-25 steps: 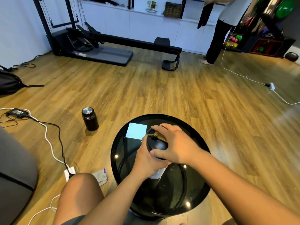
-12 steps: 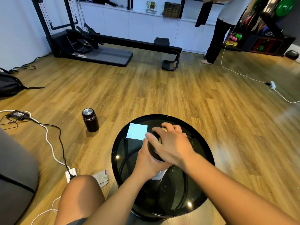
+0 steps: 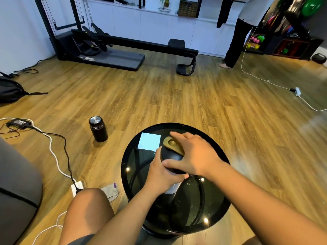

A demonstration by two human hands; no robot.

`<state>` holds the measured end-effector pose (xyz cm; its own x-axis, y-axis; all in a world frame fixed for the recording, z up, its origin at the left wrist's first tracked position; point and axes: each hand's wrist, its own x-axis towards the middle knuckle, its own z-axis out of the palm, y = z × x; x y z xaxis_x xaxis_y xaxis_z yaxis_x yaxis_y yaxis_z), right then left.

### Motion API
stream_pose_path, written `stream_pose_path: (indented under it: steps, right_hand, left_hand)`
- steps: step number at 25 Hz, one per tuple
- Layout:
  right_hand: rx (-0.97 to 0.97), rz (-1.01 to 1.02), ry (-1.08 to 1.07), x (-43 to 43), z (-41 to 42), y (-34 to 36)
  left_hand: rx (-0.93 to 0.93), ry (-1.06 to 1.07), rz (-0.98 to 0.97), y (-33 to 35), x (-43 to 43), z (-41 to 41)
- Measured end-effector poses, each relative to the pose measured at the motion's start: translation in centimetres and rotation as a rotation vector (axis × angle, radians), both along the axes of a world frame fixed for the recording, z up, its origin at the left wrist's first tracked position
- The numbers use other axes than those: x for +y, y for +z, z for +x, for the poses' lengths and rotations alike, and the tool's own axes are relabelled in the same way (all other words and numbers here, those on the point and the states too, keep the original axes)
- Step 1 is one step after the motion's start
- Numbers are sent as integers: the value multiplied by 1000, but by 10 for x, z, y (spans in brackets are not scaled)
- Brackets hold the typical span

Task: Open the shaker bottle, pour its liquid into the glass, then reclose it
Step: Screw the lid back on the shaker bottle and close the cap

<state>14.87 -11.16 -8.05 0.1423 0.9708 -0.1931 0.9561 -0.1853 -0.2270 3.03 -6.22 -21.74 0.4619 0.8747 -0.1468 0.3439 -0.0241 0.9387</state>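
The shaker bottle (image 3: 172, 189) stands upright on the round black glass table (image 3: 217, 206). It has a pale body and a black lid (image 3: 170, 156) with a gold flip tab (image 3: 172, 144). My left hand (image 3: 162, 174) is wrapped around the bottle's body just under the lid. My right hand (image 3: 196, 156) lies over the lid from the right, with fingers on its rim and the thumb at the front. No glass shows; my hands and arms hide part of the tabletop.
A black flask (image 3: 98, 129) stands on the wooden floor left of the table. Cables and a power strip (image 3: 77, 188) lie at the left, next to my knee (image 3: 88, 207). A person (image 3: 237, 32) stands far back right by exercise gear.
My right hand has turned on the lid, so the gold tab now shows at the far left of the lid. The left hand has kept its hold on the bottle.
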Motion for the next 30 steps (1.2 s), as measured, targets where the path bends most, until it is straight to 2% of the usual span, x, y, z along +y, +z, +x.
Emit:
stream_pose_path:
  steps: [2, 4, 7, 9, 12, 15, 17, 19, 20, 23, 25, 28, 30]
  right_hand:
    - [-197, 72, -186, 5, -18, -5]
    - [-223, 28, -225, 11, -20, 7]
    - [-25, -100, 22, 14, 0, 27]
    - [-13, -133, 115, 8, 2, 26]
    - [-208, -9, -124, 10, -19, 3]
    - [-166, -92, -186, 21, -15, 12]
    - [-46, -188, 4, 23, -1, 29]
    - [-49, -215, 173, 16, 9, 32]
    - [-84, -178, 169, 13, 8, 28]
    - [-272, -14, -86, 9, -14, 6]
    - [-304, -26, -127, 12, -19, 2]
    - [-152, -99, 92, 13, 1, 8]
    - [-36, -61, 185, 13, 17, 10]
  left_hand:
    - [2, -9, 2, 0, 1, -1]
    - [2, -11, 15, -1, 0, -1]
    - [-14, 4, 7, -4, 1, -2]
    - [-16, -12, -4, -1, -1, -1]
    - [7, -4, -11, -3, 0, -1]
    - [40, -12, -22, -1, 0, -1]
    - [14, -7, -18, -1, 1, -1]
    - [-2, -18, -35, 3, -2, -1]
    - [10, -16, -46, 2, -2, 0]
    - [77, -24, -11, -4, 2, 1]
    - [80, -34, -16, -5, 3, 0]
    - [40, -30, -23, 1, 2, -3]
    - [28, -30, -12, 6, 0, -3]
